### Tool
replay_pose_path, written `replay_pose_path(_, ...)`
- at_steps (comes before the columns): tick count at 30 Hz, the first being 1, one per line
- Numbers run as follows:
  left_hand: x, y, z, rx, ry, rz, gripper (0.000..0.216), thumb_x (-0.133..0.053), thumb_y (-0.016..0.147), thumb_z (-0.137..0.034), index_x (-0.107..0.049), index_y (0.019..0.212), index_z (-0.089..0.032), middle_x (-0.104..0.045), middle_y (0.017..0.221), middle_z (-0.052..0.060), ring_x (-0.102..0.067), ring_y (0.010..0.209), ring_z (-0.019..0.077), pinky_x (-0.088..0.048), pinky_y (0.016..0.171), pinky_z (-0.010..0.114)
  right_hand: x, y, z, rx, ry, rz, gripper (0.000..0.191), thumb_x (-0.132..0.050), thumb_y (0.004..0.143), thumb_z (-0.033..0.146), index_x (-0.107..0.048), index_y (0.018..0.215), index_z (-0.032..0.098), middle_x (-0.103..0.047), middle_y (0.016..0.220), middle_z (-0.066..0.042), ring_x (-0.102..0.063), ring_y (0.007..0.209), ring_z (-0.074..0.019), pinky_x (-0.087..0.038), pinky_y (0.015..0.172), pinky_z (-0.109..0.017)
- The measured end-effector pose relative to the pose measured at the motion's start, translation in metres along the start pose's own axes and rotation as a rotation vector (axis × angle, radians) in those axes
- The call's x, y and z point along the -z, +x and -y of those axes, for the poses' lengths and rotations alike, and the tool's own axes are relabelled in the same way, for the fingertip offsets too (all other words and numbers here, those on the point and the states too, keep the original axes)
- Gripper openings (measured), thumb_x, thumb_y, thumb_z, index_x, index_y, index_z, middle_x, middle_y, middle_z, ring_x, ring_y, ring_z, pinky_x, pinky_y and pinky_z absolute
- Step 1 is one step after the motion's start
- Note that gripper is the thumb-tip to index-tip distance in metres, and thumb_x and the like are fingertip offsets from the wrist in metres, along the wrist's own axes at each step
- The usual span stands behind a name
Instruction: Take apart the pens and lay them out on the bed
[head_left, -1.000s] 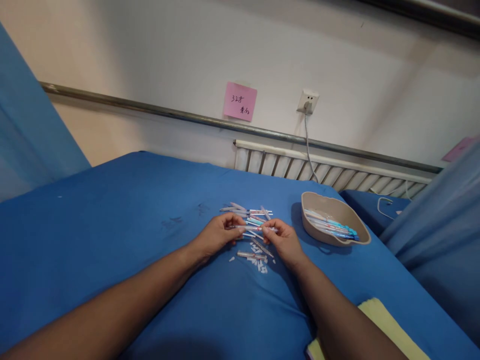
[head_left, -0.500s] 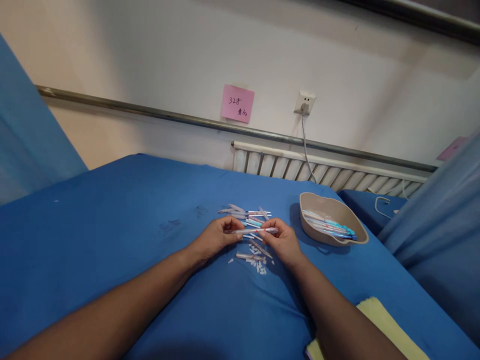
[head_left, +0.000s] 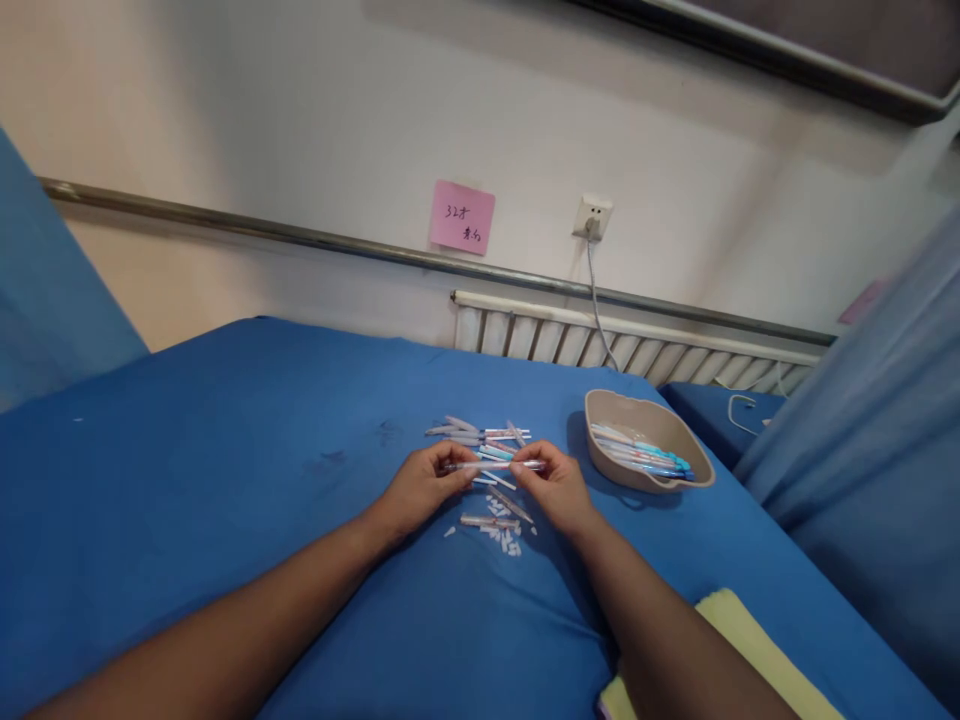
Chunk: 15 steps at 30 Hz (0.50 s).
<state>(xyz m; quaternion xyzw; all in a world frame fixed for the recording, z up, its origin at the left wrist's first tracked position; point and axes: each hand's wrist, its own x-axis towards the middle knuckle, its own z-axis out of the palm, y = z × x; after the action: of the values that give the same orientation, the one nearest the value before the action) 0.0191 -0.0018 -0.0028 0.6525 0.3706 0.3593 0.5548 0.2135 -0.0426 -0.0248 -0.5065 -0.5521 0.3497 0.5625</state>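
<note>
Between my two hands a slim, pale pen (head_left: 493, 465) lies level, just above the pile. My left hand (head_left: 421, 488) pinches its left end with thumb and fingers. My right hand (head_left: 559, 490) grips the other end the same way. Beneath and behind the hands are several loose pen parts: clear barrels (head_left: 457, 434), white and light-blue sticks (head_left: 495, 453), partly hidden by my fingers. Closer to me lie a barrel with reddish print (head_left: 487, 521) and a scatter of small white plastic pieces (head_left: 502, 538).
To the right of my hands stands a beige basket (head_left: 697, 440) holding several pens with blue ends (head_left: 652, 460). A yellow cloth (head_left: 750, 640) lies near my right forearm. Blue sheeting (head_left: 247, 430) covers the table. Behind it are a radiator (head_left: 540, 335) and a plugged-in cord (head_left: 596, 300).
The view has shifted slightly, so everything sits a bit further left. Both hands still hold the pen at its ends, with only a small shift in grip.
</note>
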Motion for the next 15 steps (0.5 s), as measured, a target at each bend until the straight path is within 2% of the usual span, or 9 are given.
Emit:
replay_pose_path(4,0.0,0.001,-0.003,-0.031,0.002,-0.003,0.027,-0.069,0.067,-0.036,-0.061,0.082,-0.015,-0.061,0.075,0.001,-0.056,0.068,0.014,-0.044,0.065,0.026,0.004,0.0,0.005,0.191,-0.284,0.037,0.014,-0.06,0.078,0.035,-0.064,0.08,0.021,-0.064,0.075,-0.001,-0.057,0.066,-0.015,-0.044,0.063,-0.026)
replay_pose_path(9,-0.003,0.0,-0.005,-0.05,0.025,-0.013,0.029,-0.07,0.065,-0.038,-0.062,0.078,-0.014,-0.062,0.074,0.001,-0.057,0.07,0.0156,-0.046,0.067,0.028,0.009,-0.002,0.017,0.402,-0.591,0.153,0.016,-0.054,0.085,0.029,-0.066,0.095,0.024,-0.067,0.085,-0.004,-0.06,0.08,-0.0179,-0.043,0.073,-0.028)
replay_pose_path(12,-0.004,-0.002,-0.006,-0.045,0.018,-0.024,0.029,-0.072,0.063,-0.038,-0.062,0.077,-0.014,-0.062,0.072,0.001,-0.058,0.069,0.0157,-0.047,0.066,0.028,0.009,-0.006,0.024,0.464,-0.743,0.193,0.018,-0.052,0.088,0.028,-0.065,0.1,0.025,-0.067,0.087,-0.005,-0.059,0.083,-0.0193,-0.041,0.077,-0.029)
replay_pose_path(15,-0.005,-0.003,-0.007,-0.054,-0.012,-0.013,0.029,-0.074,0.06,-0.036,-0.062,0.075,-0.015,-0.062,0.072,0.001,-0.059,0.07,0.0162,-0.048,0.068,0.029,0.007,-0.011,0.029,0.467,-0.808,0.175,0.017,-0.051,0.089,0.028,-0.065,0.099,0.025,-0.067,0.088,-0.005,-0.058,0.085,-0.0196,-0.039,0.079,-0.031)
